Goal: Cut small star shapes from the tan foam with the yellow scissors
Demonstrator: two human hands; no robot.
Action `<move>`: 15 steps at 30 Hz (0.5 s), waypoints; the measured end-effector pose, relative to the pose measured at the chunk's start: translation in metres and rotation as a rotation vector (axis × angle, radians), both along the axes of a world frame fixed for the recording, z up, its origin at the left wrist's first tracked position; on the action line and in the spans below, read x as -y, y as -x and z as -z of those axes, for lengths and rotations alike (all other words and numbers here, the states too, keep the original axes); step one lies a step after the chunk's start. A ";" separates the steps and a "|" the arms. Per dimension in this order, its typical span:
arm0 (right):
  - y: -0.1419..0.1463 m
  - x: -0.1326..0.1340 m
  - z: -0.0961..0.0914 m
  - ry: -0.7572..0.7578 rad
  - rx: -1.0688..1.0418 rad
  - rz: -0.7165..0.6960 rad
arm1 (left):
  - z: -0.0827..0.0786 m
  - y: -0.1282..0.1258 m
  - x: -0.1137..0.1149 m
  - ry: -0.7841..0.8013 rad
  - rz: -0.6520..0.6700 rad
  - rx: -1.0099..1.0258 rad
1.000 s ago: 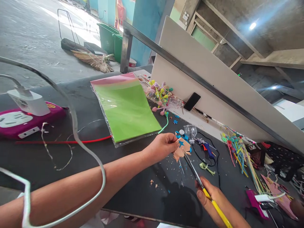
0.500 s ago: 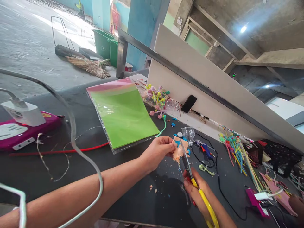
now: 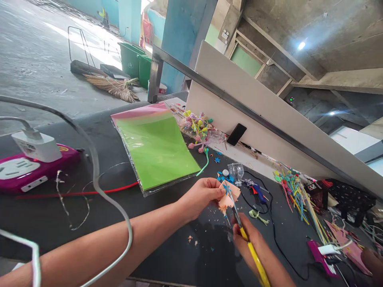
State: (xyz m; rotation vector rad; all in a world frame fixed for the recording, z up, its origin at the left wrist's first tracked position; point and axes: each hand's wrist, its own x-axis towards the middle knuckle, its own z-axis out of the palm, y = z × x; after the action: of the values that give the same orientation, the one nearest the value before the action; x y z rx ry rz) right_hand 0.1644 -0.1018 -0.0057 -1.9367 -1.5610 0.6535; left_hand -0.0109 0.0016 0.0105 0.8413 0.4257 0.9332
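Note:
My left hand [image 3: 206,196] pinches a small piece of peach paper [image 3: 235,192] together with a blue paper star [image 3: 226,189] that lies on it. Yellow-handled scissors [image 3: 243,233] are in my right hand [image 3: 248,235], with fingers wrapped around the handle. Their blades reach up to the peach paper at the star's edge. The paper's lower edge is ragged from cuts. Behind my hands stands a clear plastic cup [image 3: 236,173], with blue stars beside it. Small paper scraps [image 3: 190,239] lie on the dark table below.
A green paper pack [image 3: 158,151] lies left of centre. Fuzzy pipe-cleaner flowers [image 3: 197,125], a phone [image 3: 236,134] and a blue glue gun [image 3: 259,193] stand behind. Cables hang over my left arm from a purple power strip [image 3: 38,167]. Pipe cleaners [image 3: 295,191] lie right.
The scissor blades have moved from the paper's right side in towards the star, and look more closed. The peach paper has turned slightly. The whole view has shifted a little.

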 end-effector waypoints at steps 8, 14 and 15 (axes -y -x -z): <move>0.023 -0.011 0.014 -0.069 0.070 0.092 | 0.001 -0.004 0.012 -0.039 -0.201 0.009; 0.021 -0.022 0.004 -0.164 0.062 0.042 | -0.007 0.002 0.009 -0.176 -0.308 -0.103; 0.019 -0.024 0.003 -0.173 0.064 0.039 | -0.009 0.003 0.010 -0.199 -0.302 -0.107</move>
State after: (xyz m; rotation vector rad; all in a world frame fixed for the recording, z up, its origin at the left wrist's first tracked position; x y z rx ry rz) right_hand 0.1457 -0.0780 -0.0083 -1.8691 -1.5598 0.4292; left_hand -0.0142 -0.0082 0.0190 1.0289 0.5698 1.2279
